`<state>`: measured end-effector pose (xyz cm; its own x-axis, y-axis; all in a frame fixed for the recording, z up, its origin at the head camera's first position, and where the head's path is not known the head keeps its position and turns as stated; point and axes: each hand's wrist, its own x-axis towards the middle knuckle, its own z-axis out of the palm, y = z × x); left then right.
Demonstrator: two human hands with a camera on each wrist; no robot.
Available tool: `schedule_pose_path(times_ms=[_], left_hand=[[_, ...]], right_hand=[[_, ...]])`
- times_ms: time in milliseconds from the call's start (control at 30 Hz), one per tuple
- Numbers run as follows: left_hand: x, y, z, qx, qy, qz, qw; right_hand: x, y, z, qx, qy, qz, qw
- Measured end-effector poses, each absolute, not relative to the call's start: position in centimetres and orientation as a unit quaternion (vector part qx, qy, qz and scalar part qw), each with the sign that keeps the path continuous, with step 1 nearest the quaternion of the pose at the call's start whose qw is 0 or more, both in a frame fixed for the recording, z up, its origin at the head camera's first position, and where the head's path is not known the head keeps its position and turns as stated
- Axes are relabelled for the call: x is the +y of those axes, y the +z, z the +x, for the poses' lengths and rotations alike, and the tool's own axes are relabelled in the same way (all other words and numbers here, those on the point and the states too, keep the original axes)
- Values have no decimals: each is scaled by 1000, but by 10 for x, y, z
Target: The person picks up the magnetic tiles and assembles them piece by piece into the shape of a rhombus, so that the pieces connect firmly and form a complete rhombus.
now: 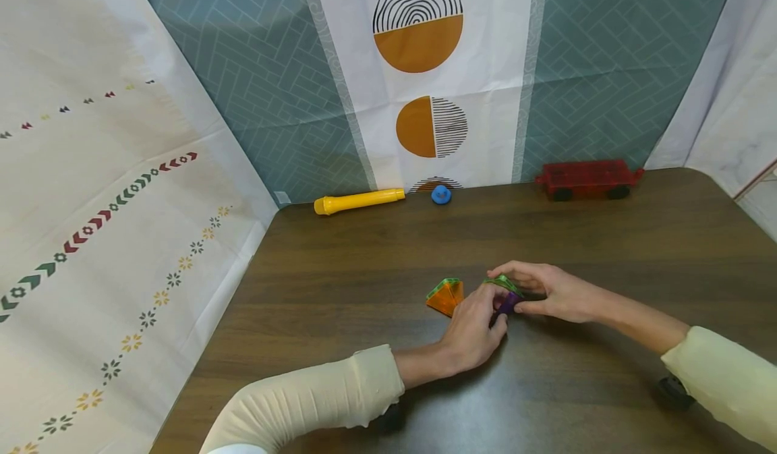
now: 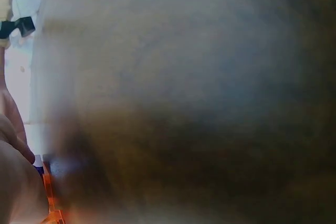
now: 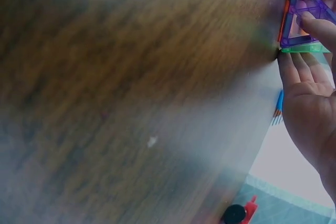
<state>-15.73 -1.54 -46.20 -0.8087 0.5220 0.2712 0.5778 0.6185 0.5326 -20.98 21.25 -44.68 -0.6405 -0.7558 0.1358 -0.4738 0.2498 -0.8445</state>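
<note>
Both hands meet at a small construction of see-through magnetic tiles near the table's middle. In the head view, an orange tile (image 1: 443, 299) with a green edge shows left of the left hand (image 1: 476, 332), whose fingers and thumb hold the construction from the near side. The right hand (image 1: 558, 293) grips its right side, thumb by the purple tile (image 1: 508, 303) and fingers behind the green tile (image 1: 502, 282). In the right wrist view, thumbs press the upright triangular purple tile (image 3: 289, 41), with green (image 3: 302, 49) and orange (image 3: 284, 22) tiles adjoining. The left hand hides the construction's middle.
Along the back edge of the brown table (image 1: 340, 265) lie a yellow toy microphone-shaped stick (image 1: 359, 201), a small blue round piece (image 1: 441, 195) and a red see-through wheeled car base (image 1: 587, 179). Patterned cloths hang behind and at the left (image 1: 121, 171).
</note>
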Motion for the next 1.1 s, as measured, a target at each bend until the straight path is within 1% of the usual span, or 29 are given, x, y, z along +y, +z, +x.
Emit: schedule_pose_path(times_ms=[200,433,833,1033,1100], left_hand=[[-15,-462,-159,-899,-331,-285,25],[-14,-456,-159,-903,-329,-274,20],[-19,-450,-152,-904,-332,-269,-23],[-31,-435,-134,-901,-304,-304,-50],[-37,-429,-128,-899,-281,-334,-41]], right_hand=[[212,-449,-209,782,-461,-394,141],[210,-447,-205,794,-456,-382,130],[210,-450,-201,824,-425,-359,106],[210,-451,-197,828,-428,-355,70],[210,-451,-195,831,-430,-347,59]])
